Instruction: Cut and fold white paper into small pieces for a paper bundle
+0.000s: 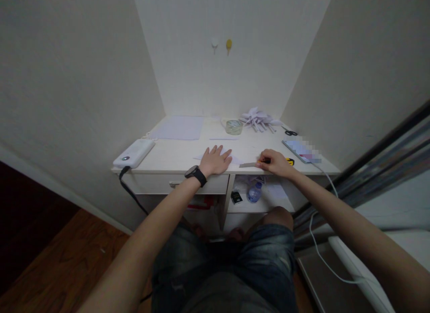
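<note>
White paper (pixel 236 160) (flat) underlies the left hand (pixel 215 162).

Centre right: your cutter (pixel 248 164) reads yellow and black, its blade (pixel 246 165) grey. Just left, white paper (pixel 237 160). Upper centre, yellow hook (pixel 229 44). Bottom: your shorts (pixel 272 254), faded blue denim. Lower left, brown wood-grain floor (pixel 90 254).

Yellow-black knife (pixel 248 165), blade out, white paper (pixel 237 160) near tip

The left grip (pixel 215 162) hides part of the paper (pixel 237 160); right of that paper, the right grip (pixel 273 162) partly covers the knife (pixel 247 164).
</note>
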`<state>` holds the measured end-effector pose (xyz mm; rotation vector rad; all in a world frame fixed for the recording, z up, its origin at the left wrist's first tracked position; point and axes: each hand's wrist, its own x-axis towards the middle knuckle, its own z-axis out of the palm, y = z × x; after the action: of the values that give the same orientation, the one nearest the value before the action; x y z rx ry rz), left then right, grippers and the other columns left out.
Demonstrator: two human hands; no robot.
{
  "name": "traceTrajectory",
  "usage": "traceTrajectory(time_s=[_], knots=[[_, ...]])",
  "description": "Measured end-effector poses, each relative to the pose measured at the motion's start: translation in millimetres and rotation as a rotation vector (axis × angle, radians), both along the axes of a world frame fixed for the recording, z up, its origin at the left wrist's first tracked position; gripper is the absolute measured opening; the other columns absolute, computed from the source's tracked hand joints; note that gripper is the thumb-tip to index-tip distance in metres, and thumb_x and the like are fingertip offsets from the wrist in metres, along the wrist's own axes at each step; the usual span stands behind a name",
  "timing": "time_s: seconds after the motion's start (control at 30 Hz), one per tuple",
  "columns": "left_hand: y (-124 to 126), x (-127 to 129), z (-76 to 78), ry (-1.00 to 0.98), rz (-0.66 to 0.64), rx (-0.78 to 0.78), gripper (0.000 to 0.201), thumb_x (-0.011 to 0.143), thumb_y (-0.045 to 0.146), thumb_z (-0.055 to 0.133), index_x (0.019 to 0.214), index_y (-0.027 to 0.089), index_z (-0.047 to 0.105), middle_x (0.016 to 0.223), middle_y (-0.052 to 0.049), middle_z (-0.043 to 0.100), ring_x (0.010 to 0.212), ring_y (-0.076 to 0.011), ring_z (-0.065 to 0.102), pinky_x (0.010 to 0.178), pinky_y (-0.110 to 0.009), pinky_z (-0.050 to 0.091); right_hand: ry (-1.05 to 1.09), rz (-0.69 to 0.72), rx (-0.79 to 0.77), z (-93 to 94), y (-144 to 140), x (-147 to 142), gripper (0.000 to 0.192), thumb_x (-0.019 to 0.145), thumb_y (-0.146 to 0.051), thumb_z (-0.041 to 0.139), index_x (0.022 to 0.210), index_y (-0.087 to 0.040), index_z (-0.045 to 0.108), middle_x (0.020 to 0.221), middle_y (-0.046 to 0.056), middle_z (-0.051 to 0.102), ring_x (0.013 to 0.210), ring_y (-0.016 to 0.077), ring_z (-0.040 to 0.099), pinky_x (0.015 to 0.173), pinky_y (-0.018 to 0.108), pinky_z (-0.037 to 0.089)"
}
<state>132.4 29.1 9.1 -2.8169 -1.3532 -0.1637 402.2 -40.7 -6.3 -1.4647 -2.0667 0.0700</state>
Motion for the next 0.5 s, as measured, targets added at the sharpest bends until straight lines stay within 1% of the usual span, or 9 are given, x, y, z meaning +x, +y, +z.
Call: traceTrajectory(time_s=[0.1, 0.17, 0.23, 0.3, 0.37, 0.5], knots=[[-2, -1, -1.1, -0.033, 0.000, 0.028, 0.059, 0.100, 0.052, 0.022, 0.152, 0.029, 0.033, 0.160, -0.012, 0.029, 0.147, -0.0335, 0.025, 0.117, -0.055, 0.019, 0.014, -0.049, -0.007, -0.7, -5, 15, 0.028, 0.079, -0.045, 0.063, 0.069, -0.020, 0.056, 0.073, 0.004, 0.059, 0.069, 0.0187, 0.053, 0.065, 0.030, 0.037], [-3, -3, -0.6, -0.079, -0.016, 0.067, 0.060, 0.099, 0.054, 0.026, 0.152, 0.026, 0.034, 0.159, -0.014, 0.030, 0.147, -0.0335, 0.025, 0.116, -0.055, 0.021, 0.007, -0.089, 0.006, -2.2, -6, 21, 0.026, 0.079, -0.044, 0.063, 0.070, -0.020, 0.057, 0.073, 0.004, 0.059, 0.069, 0.0186, 0.053, 0.064, 0.030, 0.037], [-4, -6, 2.0, -0.131, -0.047, 0.135, 0.062, 0.099, 0.055, 0.029, 0.149, 0.021, 0.039, 0.158, -0.016, 0.031, 0.147, -0.0332, 0.025, 0.117, -0.053, 0.019, -0.017, -0.124, 0.025, -4.1, -6, 22, 0.026, 0.080, -0.044, 0.062, 0.071, -0.020, 0.058, 0.074, 0.004, 0.060, 0.070, 0.0187, 0.053, 0.064, 0.030, 0.036], [-3, -13, 6.8, -0.158, -0.097, 0.185, 0.062, 0.098, 0.057, 0.032, 0.144, 0.018, 0.048, 0.156, -0.017, 0.036, 0.147, -0.0318, 0.027, 0.118, -0.050, 0.018, -0.046, -0.161, 0.040, -5.7, -5, 21, 0.026, 0.081, -0.044, 0.061, 0.071, -0.020, 0.059, 0.074, 0.004, 0.061, 0.071, 0.0189, 0.054, 0.063, 0.030, 0.037], [-3, -20, 12.4, -0.141, -0.156, 0.185, 0.063, 0.097, 0.059, 0.036, 0.140, 0.017, 0.053, 0.153, -0.017, 0.040, 0.145, -0.0303, 0.030, 0.118, -0.046, 0.022, -0.064, -0.200, 0.051, -6.8, -4, 18, 0.028, 0.083, -0.045, 0.060, 0.072, -0.020, 0.061, 0.076, 0.005, 0.062, 0.072, 0.0194, 0.055, 0.064, 0.030, 0.037], [-8, -32, 19.2, -0.027, -0.250, 0.152, 0.071, 0.092, 0.065, 0.040, 0.141, 0.015, 0.051, 0.151, -0.019, 0.043, 0.141, -0.0309, 0.038, 0.114, -0.041, 0.029, -0.084, -0.246, 0.074, -7.9, -3, 16, 0.028, 0.085, -0.045, 0.060, 0.074, -0.019, 0.063, 0.078, 0.006, 0.064, 0.075, 0.0205, 0.057, 0.067, 0.030, 0.039]])
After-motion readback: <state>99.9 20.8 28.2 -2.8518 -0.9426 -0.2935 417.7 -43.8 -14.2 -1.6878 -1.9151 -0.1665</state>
